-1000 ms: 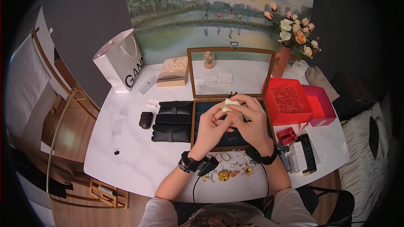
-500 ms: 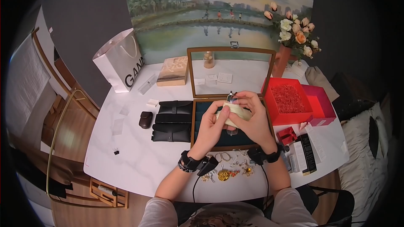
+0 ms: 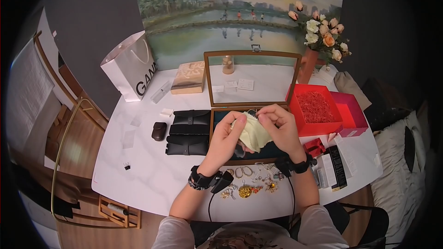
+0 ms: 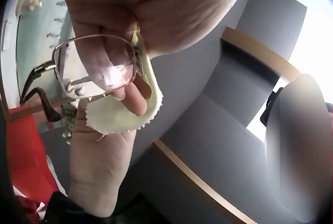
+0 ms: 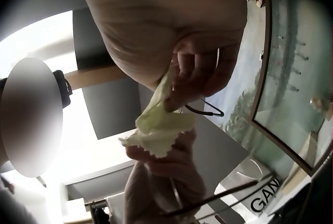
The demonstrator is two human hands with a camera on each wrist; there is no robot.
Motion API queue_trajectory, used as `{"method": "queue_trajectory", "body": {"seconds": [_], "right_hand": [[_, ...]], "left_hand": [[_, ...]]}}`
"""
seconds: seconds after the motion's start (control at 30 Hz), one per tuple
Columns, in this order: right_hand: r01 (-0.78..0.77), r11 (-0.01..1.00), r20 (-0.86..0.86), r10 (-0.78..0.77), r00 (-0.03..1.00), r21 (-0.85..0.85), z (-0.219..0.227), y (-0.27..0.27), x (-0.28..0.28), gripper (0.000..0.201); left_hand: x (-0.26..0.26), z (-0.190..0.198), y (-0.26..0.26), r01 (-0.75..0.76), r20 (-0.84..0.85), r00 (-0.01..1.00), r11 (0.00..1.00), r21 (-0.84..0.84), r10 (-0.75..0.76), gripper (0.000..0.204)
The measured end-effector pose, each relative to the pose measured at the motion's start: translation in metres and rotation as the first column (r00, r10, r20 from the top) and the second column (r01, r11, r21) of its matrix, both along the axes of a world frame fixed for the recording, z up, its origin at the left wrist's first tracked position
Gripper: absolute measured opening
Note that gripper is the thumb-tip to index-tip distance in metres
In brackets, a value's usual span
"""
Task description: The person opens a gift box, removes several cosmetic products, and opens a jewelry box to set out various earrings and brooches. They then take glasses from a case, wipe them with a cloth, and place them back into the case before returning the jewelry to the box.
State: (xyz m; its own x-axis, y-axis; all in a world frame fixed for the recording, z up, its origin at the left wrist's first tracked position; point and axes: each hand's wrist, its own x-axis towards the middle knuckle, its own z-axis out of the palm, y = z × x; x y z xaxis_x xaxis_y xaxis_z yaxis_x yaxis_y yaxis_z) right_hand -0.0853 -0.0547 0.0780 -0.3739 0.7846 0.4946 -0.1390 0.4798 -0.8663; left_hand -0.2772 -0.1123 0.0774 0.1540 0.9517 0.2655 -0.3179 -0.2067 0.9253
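A pale yellow cloth [image 3: 254, 133] hangs between the two hands over the box with the raised glass lid. The left hand [image 3: 223, 142] pinches the cloth's upper left part, and the right hand [image 3: 283, 131] pinches its upper right. In the left wrist view, eyeglasses [image 4: 96, 63] with a thin metal rim and dark temple tips are held along with the cloth [image 4: 122, 115], fingers showing behind the lens. From the right wrist, the cloth [image 5: 161, 125] is seen between the right thumb and fingers, with a dark temple near it. In the head view the cloth mostly hides the glasses.
Black pouches [image 3: 188, 145] and a dark small case [image 3: 159, 131] lie left of the wooden box [image 3: 253, 162]. Jewellery [image 3: 245, 191] lies in front. A red box [image 3: 317, 110] stands right, a paper bag [image 3: 131, 67] back left, flowers [image 3: 328, 39] back right.
The cloth, bunched up earlier, now hangs more spread out between the hands. The glasses, partly visible half a second ago, are mostly covered in the head view. The right-hand fingers have shifted along the cloth.
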Motion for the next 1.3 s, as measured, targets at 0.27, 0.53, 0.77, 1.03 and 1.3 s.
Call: {"method": "queue_trajectory", "body": {"seconds": [0.27,0.53,0.77,1.03,1.3], "right_hand": [[-0.213,0.971,0.23,0.232,0.945,-0.105,0.012,-0.007,0.0,0.009],[-0.104,0.994,0.077,0.105,0.991,-0.012,0.002,-0.01,-0.013,0.031],[-0.141,0.988,0.343,0.114,0.932,0.056,0.0,-0.004,-0.011,0.026],[0.329,0.854,0.297,-0.462,0.836,0.404,0.006,-0.005,-0.008,0.018],[0.43,0.814,0.163,-0.521,0.838,0.391,0.019,-0.041,-0.029,0.009]], "left_hand": [[-0.006,0.013,-0.004,-0.268,-0.126,0.953,0.961,0.064,0.274,0.027],[-0.016,0.018,-0.006,-0.21,-0.133,0.967,0.975,0.073,0.219,0.028],[-0.011,0.023,-0.016,-0.125,-0.175,0.976,0.992,0.019,0.126,0.028],[-0.017,0.021,-0.01,-0.204,-0.185,0.96,0.978,0.047,0.209,0.032],[-0.012,0.003,0.005,-0.178,-0.119,0.976,0.983,0.053,0.184,0.031]]}}
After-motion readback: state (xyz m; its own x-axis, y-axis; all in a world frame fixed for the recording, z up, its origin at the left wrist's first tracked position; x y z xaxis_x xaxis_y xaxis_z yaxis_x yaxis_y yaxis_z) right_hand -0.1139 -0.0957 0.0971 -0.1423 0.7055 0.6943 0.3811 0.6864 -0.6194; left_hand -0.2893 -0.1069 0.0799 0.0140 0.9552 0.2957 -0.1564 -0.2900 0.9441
